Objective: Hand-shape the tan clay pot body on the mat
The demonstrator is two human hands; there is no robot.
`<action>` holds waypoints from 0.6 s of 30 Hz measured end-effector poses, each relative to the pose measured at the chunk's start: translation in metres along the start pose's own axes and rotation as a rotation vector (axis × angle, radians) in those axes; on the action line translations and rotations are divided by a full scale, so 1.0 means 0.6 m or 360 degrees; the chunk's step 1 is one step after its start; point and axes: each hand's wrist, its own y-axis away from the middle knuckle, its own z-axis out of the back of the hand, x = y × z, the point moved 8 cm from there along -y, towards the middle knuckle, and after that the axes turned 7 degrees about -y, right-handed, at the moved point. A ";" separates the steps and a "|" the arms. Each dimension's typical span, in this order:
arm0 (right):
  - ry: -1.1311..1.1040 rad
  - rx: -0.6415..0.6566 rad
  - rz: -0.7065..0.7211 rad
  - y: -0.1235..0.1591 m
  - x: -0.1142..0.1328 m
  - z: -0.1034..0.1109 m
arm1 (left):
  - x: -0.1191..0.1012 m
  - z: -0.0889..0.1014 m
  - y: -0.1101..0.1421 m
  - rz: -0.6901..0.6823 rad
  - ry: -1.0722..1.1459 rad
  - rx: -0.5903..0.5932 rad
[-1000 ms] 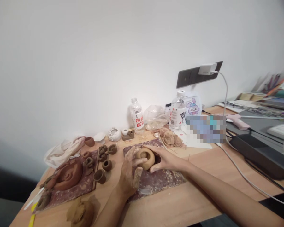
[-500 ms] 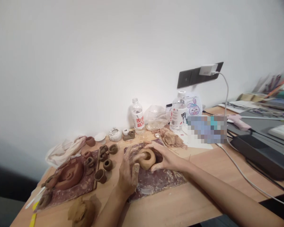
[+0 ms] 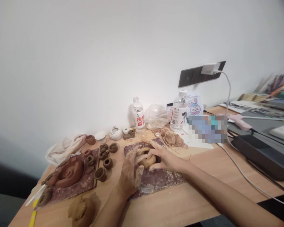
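Note:
A small tan clay pot (image 3: pixel 148 162) with a round hollow sits over the stained dark red board (image 3: pixel 156 183). My left hand (image 3: pixel 130 170), smeared with clay, curves round its left side, with fingers reaching to the opening. From the right, my right hand (image 3: pixel 165 158) grips the rim, its index finger bent at the hollow and its thumb low on the outer wall. The fingers of both hands meet near the opening and cover part of it. A lump of tan clay (image 3: pixel 82 212) lies in front, left of my left forearm.
Small brown clay cups (image 3: pixel 100 174) stand to the left, beside another board with a reddish clay dish (image 3: pixel 71 173). Behind are two plastic bottles (image 3: pixel 138 116), a plastic bag (image 3: pixel 156 118) and a crumpled brown cloth (image 3: pixel 172 138). A white cable (image 3: pixel 241 171) runs along the right.
My right hand's index finger has moved left from the far rim onto the opening, meeting the left fingers. The hollow is now more covered. My left hand stays at the pot's left side.

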 end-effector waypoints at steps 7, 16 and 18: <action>-0.0079 0.0109 -0.0112 -0.009 -0.003 0.002 | 0.001 -0.004 0.003 -0.0040 0.0033 -0.0015; 0.0086 0.0454 -0.0131 -0.032 0.008 0.011 | 0.006 -0.008 0.008 0.0025 0.0133 0.0018; 0.0138 0.0543 -0.0126 -0.039 0.009 0.009 | 0.006 -0.008 0.008 0.0027 0.0143 0.0015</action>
